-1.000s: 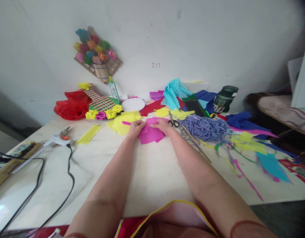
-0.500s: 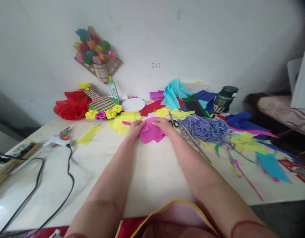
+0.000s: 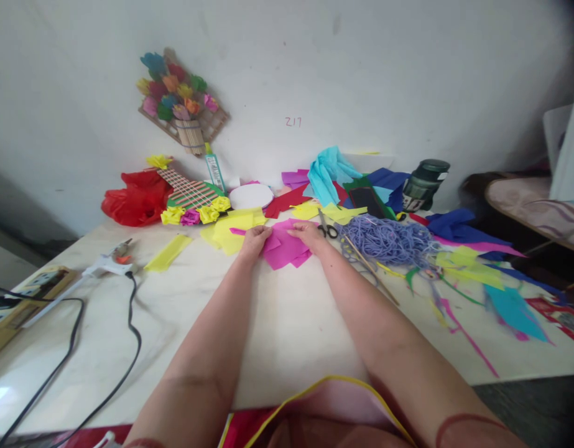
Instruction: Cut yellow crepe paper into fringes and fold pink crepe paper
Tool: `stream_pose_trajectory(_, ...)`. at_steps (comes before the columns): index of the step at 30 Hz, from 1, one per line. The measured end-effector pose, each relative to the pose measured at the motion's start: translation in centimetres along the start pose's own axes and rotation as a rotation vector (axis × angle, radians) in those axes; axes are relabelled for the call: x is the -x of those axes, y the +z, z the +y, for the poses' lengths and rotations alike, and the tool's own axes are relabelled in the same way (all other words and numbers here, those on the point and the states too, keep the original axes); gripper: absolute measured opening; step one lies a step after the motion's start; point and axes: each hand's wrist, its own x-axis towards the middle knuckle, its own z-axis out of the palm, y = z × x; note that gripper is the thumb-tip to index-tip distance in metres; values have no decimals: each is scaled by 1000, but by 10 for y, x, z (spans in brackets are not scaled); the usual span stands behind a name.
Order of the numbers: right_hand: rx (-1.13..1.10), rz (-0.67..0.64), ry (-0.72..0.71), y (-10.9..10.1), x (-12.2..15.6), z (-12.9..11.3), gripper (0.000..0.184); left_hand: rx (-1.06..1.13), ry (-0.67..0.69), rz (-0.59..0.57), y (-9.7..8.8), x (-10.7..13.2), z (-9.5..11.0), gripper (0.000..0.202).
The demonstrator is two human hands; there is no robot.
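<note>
Several magenta paper pieces [image 3: 287,249] lie between my two hands at the middle of the table. My left hand [image 3: 255,242] pinches their left edge, fingers closed. On the other side my right hand [image 3: 308,235] has its thumb and fingers closed on the right edge. A narrow magenta strip pokes out left of my left hand. Behind that hand are yellow paper sheets [image 3: 235,229]. Black-handled scissors [image 3: 330,231] lie just beyond my right hand, partly covered by yellow paper.
A purple yarn heap [image 3: 389,239] and a thin stick [image 3: 370,269] lie to the right. At left are a glue gun [image 3: 110,264], its black cord and a power strip [image 3: 23,305]. A dark bottle [image 3: 425,185] and a flower-trimmed craft piece [image 3: 191,196] stand near the wall.
Both hands keep hold of the magenta paper, almost still. The view has shifted very slightly.
</note>
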Motion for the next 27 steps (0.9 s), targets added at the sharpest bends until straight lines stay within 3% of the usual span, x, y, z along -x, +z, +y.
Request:
stream_pose_trajectory(4,-42,92,-17,1,-2,3,30,24,-12,8,0,0,-1,24)
stream_pose_trajectory(17,87,-54,-124,0,3,-5,24,101,-61,13,-1,-2,-3,24)
stream_pose_trajectory(27,156,-88,-128,2,8,-15,24,98,-51,-12,-3,-3,-5,25)
